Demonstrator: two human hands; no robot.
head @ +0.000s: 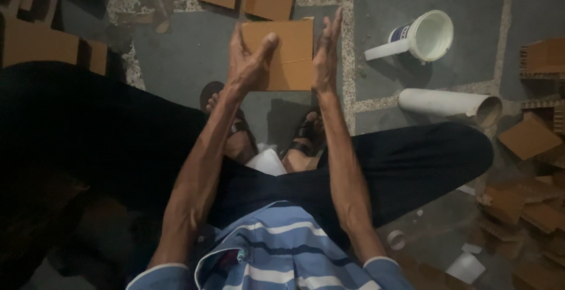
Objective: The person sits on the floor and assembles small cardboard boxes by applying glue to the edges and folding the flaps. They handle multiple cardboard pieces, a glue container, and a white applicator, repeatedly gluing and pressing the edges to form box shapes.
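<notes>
Both hands press a cardboard sheet [286, 55] btwn them: left hand [247, 60] thumb over it, right hand [325, 52] flat-open.

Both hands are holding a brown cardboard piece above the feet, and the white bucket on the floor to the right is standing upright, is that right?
Not quite. The head view shows the white bucket lying on its side, its open mouth showing. The rest holds: the left hand and right hand hold the brown cardboard piece above the feet.
</notes>
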